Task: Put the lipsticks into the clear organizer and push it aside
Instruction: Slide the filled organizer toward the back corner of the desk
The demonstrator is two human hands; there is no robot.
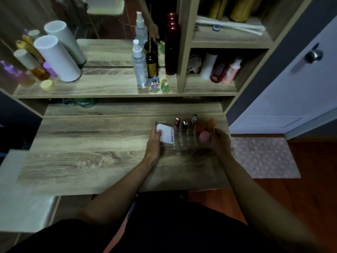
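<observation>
Clear organizer (pixel 184 141) sits on counter (pixel 91 152), right side near back edge, long axis running L-R. Three lipsticks (pixel 185 125) stand upright in its middle slots, tips up. Left hand (pixel 155 139) grips organizer's left end by a white box (pixel 165 133); right hand (pixel 218 141) holds its right end beside pink sponges (pixel 205 136).

You've got the clear organizer (pixel 184 141) sitting flat on the wooden desk (pixel 91 152), toward the desk's right end, near the back. It's transparent, low-walled and compartmented. Three lipsticks stand upright in its middle slots: a dark red one (pixel 177 123), a black one with a silver top (pixel 185 125), and a clear-capped one (pixel 194 119) on the right. They're side by side and look slightly apart, though dim light blurs finer detail.
</observation>
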